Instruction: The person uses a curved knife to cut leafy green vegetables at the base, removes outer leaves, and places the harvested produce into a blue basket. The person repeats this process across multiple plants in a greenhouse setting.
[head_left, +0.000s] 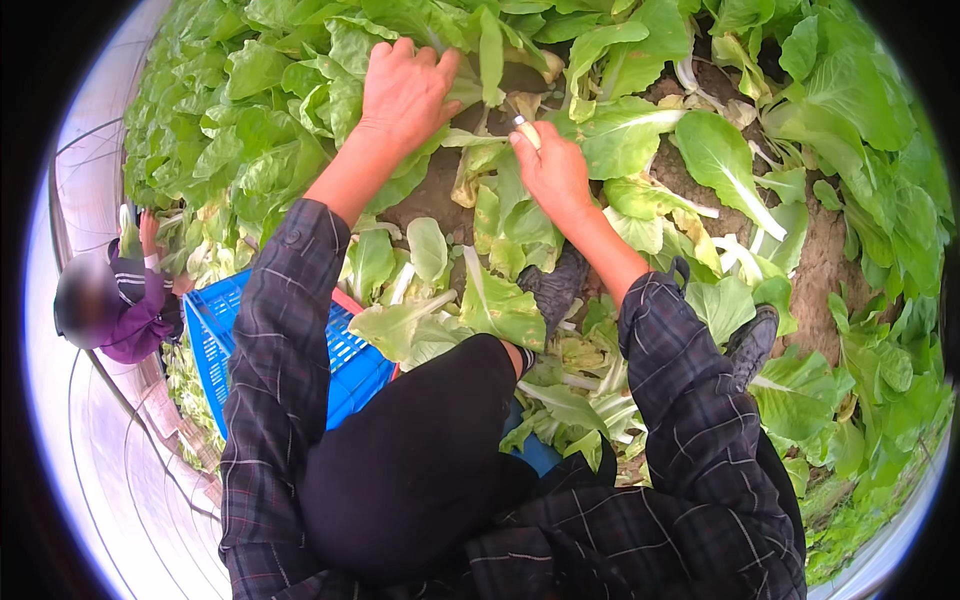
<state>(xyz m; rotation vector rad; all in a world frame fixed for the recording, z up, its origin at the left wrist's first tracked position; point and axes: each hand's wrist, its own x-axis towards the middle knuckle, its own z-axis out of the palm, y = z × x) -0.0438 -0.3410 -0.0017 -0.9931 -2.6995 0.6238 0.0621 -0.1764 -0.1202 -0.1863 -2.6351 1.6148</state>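
My left hand (409, 94) is at the edge of a dense bed of leafy greens (262, 127), its fingers curled down around a leafy green plant (427, 22). Leaves hide the fingertips. To its right and lower, my right hand (555, 169) grips a tool by its pale handle (528, 133). A metal ferrule shows at the handle's upper end, pointing towards the plant's base. The tool's blade cannot be made out. Cut and yellowing leaves (502, 300) lie on the brown soil (431, 191) below both hands.
A blue plastic crate (349, 375) stands at my left, partly behind my sleeve. Farther left, another person (142, 300) crouches by the bed. My shoe (754, 341) is among loose leaves at the right. More greens (862, 105) grow along the right side.
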